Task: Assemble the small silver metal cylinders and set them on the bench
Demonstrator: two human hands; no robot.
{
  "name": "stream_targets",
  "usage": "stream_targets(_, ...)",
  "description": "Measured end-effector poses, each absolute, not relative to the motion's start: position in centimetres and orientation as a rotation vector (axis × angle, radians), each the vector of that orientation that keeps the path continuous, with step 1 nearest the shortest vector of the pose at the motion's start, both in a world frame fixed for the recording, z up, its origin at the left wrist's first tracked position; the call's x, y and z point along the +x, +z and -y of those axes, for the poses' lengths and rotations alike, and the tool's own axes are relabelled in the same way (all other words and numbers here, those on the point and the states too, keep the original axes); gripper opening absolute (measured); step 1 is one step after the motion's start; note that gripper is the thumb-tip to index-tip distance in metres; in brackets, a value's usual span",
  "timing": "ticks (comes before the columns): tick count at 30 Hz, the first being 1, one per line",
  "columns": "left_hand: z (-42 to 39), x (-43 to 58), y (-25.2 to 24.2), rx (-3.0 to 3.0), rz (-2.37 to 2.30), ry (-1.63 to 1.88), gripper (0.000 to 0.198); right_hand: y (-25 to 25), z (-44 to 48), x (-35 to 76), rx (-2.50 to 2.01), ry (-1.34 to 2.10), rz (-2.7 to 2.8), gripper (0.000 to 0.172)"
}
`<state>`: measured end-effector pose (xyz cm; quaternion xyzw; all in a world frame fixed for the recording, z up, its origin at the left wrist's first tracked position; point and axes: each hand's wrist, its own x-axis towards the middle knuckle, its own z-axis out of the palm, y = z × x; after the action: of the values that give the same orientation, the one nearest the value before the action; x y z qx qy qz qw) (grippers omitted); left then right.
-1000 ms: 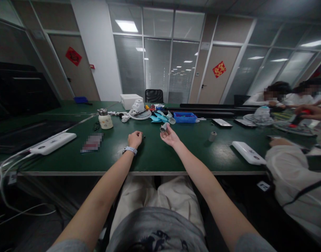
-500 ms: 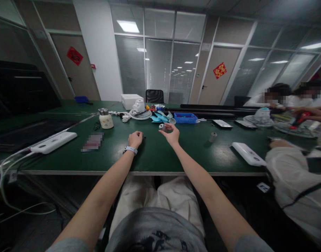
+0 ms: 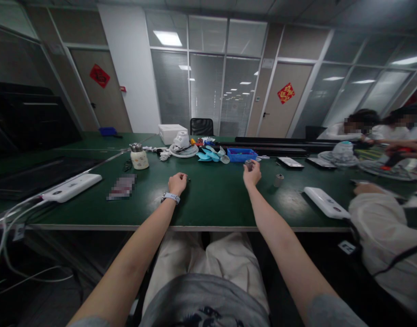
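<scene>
My right hand (image 3: pixel 253 174) grips a small metal cylinder (image 3: pixel 248 164), which looks like a small motor, just above the green table (image 3: pixel 215 204) in front of the blue tray. To its right a similar metal cylinder (image 3: pixel 278 180) stands upright on the table. My left hand (image 3: pixel 177 183), with a watch at the wrist, rests near the table with its fingers pinched together. Whatever those fingers hold is too small to make out; a tiny dark tip shows beside them.
Fan parts (image 3: pixel 183 147), light-blue fan blades (image 3: pixel 211 154) and a blue tray (image 3: pixel 241 155) lie behind my hands. A patterned bottle (image 3: pixel 139 157) and a white power strip (image 3: pixel 72 188) are left. A white device (image 3: pixel 326 202) and a co-worker's sleeve (image 3: pixel 375 209) are right.
My right hand has moved to the right with the metal cylinder, closer to the standing one. My left hand has stayed nearly in place, fingers still pinched.
</scene>
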<state>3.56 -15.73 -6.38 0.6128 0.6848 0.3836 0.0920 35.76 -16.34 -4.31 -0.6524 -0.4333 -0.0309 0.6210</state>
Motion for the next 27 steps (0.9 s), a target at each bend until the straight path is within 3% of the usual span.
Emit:
stream_targets(4, 15.7, 3.6, -6.4, 1.818, -2.032, 1.135, 0.031, -5.6, 16.6, 40.9, -1.744, -0.125, 0.766, 0.047)
stream_targets(11, 15.6, 3.6, -6.6, 1.835, -2.028, 1.144, 0.031, -6.5, 16.2, 43.0, -1.794, -0.04, 0.609, 0.049)
stream_targets(18, 15.6, 3.5, -6.6, 1.848, -2.039, 1.144, 0.031, -5.4, 16.9, 41.0, -1.677, -0.264, 0.759, 0.073)
stream_targets(23, 15.6, 3.6, -6.5, 1.791, -2.031, 1.218, 0.029, -2.9, 18.1, 35.5, -1.598, -0.475, 1.05, 0.058)
stream_targets(27, 15.5, 3.5, -6.5, 1.718, -2.06, 1.302, 0.029, -2.8, 18.5, 27.5, -1.46, -0.209, 1.722, 0.032)
